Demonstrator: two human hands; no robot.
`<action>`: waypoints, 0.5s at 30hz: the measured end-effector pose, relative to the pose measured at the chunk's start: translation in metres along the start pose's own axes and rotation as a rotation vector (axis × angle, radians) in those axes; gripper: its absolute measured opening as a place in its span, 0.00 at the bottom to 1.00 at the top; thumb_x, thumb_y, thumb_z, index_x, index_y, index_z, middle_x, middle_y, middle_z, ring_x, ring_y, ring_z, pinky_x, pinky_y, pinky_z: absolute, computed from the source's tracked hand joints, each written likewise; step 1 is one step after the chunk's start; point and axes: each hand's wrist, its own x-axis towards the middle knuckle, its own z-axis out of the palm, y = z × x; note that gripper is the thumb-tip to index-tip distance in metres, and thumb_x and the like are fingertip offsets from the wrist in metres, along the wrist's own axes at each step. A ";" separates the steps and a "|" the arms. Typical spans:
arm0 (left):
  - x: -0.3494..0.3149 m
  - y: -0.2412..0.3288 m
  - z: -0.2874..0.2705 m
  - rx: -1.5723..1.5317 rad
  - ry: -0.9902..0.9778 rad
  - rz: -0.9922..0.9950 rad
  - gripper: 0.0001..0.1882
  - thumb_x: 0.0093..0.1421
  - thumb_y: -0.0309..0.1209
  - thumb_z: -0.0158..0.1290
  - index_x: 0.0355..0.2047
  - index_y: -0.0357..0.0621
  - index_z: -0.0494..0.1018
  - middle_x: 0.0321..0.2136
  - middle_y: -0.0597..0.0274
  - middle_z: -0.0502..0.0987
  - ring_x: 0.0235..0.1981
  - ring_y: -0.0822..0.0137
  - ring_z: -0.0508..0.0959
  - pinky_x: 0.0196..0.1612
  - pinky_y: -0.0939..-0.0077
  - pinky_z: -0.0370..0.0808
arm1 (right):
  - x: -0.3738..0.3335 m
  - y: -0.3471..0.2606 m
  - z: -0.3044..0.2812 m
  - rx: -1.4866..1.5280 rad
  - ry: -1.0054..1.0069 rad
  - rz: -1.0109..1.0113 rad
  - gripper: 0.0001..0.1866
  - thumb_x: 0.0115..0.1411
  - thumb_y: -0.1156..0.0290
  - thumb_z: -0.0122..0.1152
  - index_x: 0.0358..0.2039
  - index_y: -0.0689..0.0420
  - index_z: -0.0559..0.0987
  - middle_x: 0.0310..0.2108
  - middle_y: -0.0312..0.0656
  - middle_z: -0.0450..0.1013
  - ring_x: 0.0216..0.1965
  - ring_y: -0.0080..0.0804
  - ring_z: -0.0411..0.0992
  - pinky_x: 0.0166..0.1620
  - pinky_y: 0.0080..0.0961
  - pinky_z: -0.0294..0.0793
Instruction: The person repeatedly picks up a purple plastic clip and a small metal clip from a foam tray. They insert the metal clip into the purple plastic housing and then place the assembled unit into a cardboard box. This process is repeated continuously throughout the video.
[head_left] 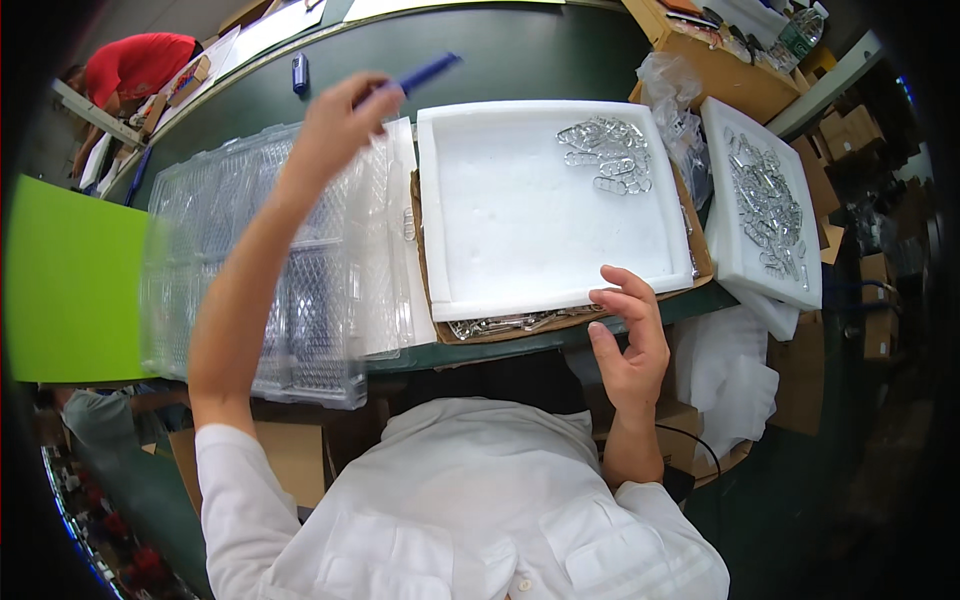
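My left hand [345, 120] is raised over the far edge of the clear plastic trays, its fingers closed around a slim blue pen-like stick [430, 73] that points to the far right. My right hand [633, 345] has its fingers apart and slightly curled, holding nothing, by the near right edge of a white foam tray [540, 240]. Small shiny oval metal clips [610, 155] lie in the tray's far right corner. The foam tray rests on a cardboard box [480, 338], where more metal pieces show under the near rim.
Ribbed clear plastic trays [250, 270] cover the left, beside a green sheet [70, 285]. Another foam tray [730, 230] with many clips stands at right, near a plastic bag [670, 85]. A short blue object [300, 75] lies at the back. Someone in red [140, 65] bends far left.
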 end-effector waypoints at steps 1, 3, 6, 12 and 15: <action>0.035 -0.016 -0.002 0.022 0.032 -0.047 0.26 0.71 0.46 0.55 0.59 0.38 0.77 0.44 0.55 0.85 0.37 0.69 0.83 0.39 0.75 0.80 | 0.001 0.001 -0.003 -0.037 0.018 -0.005 0.19 0.55 0.86 0.64 0.48 0.61 0.80 0.61 0.52 0.74 0.56 0.41 0.75 0.59 0.34 0.75; 0.091 -0.081 -0.027 0.362 0.191 -0.018 0.29 0.72 0.49 0.55 0.60 0.36 0.75 0.48 0.45 0.84 0.48 0.55 0.85 0.52 0.65 0.80 | 0.006 0.000 -0.005 -0.060 0.036 0.022 0.19 0.55 0.86 0.64 0.48 0.61 0.80 0.60 0.51 0.74 0.54 0.40 0.76 0.56 0.34 0.76; 0.095 -0.096 -0.053 0.296 0.384 0.150 0.30 0.72 0.49 0.54 0.62 0.37 0.74 0.54 0.42 0.81 0.55 0.53 0.81 0.61 0.65 0.75 | 0.012 0.002 -0.017 -0.129 0.105 0.043 0.19 0.56 0.86 0.64 0.49 0.61 0.80 0.57 0.48 0.76 0.50 0.38 0.78 0.52 0.33 0.76; -0.129 -0.006 -0.097 0.162 0.557 0.181 0.19 0.75 0.29 0.48 0.63 0.40 0.75 0.60 0.55 0.78 0.60 0.65 0.77 0.66 0.67 0.70 | 0.068 0.027 -0.047 -0.603 0.084 -0.046 0.16 0.60 0.83 0.63 0.49 0.59 0.81 0.46 0.46 0.80 0.44 0.42 0.80 0.49 0.33 0.77; -0.263 -0.052 -0.136 0.220 0.809 0.046 0.17 0.74 0.23 0.45 0.60 0.27 0.72 0.58 0.49 0.77 0.55 0.61 0.78 0.62 0.69 0.72 | 0.115 0.060 -0.053 -0.739 -0.017 -0.202 0.13 0.62 0.79 0.64 0.47 0.59 0.82 0.47 0.47 0.81 0.45 0.47 0.80 0.50 0.38 0.78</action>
